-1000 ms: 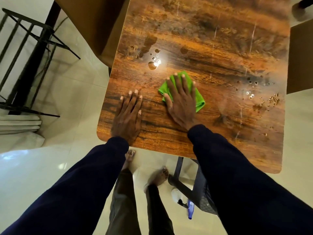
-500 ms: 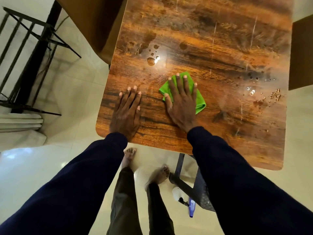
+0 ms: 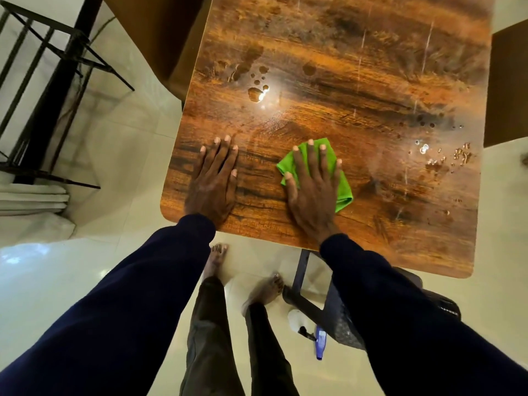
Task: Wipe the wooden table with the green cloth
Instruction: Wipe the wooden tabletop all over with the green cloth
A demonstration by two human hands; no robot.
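Note:
The wooden table [image 3: 357, 90] fills the upper middle of the head view, its near edge just in front of me. A folded green cloth [image 3: 341, 187] lies on it near that edge. My right hand [image 3: 313, 190] presses flat on the cloth with straight, spread fingers. My left hand [image 3: 215, 178] rests flat on the bare wood by the near left corner, a hand's width left of the cloth. Water drops [image 3: 258, 87] sit on the wood beyond my left hand, and more water drops [image 3: 445, 157] lie at the right side.
A black metal rack [image 3: 43, 90] stands on the pale tiled floor at the left. A brown panel [image 3: 160, 38] stands against the table's far left side. Under the near edge are a dark stool [image 3: 337, 315] and a spray bottle [image 3: 314, 332] on the floor beside my bare feet.
My right hand has drawn the green cloth back toward the near edge and slightly right. My left hand has stayed flat at the near left corner.

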